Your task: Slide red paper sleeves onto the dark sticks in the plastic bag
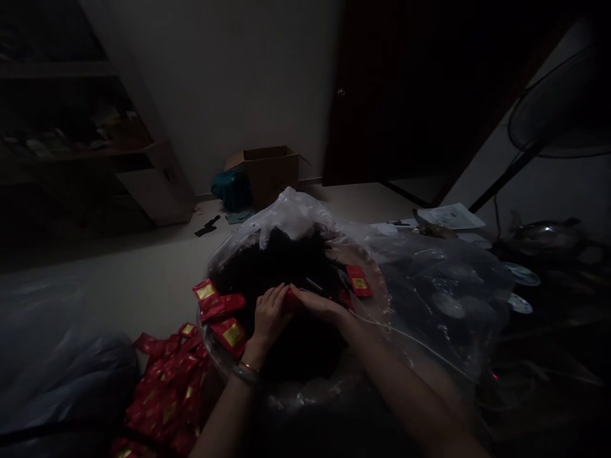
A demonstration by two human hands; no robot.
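Note:
My left hand [271, 313], a bracelet and bangle at its wrist, is closed on a small red packet [293, 301]. From the other side my right hand [319, 303] meets it, with the fingers pressed against the same packet. Both hands are over a wide round container lined with clear plastic [298, 207], heaped with dark loose material [286, 254]. Red packets with gold labels [231, 334] rest on the container's left rim. Another red packet [359, 280] lies on its right side. Near my right hand is a thin bright stick-like object [314, 284]. Dim light hides finer detail.
A pile of red packets [167, 388] lies at lower left, near a plastic-covered bundle [71, 375]. A thin white cord [410, 334] runs right from the container. Behind stand an open cardboard box [272, 175] and a teal bag [231, 189]. A standing fan [563, 108] is at right.

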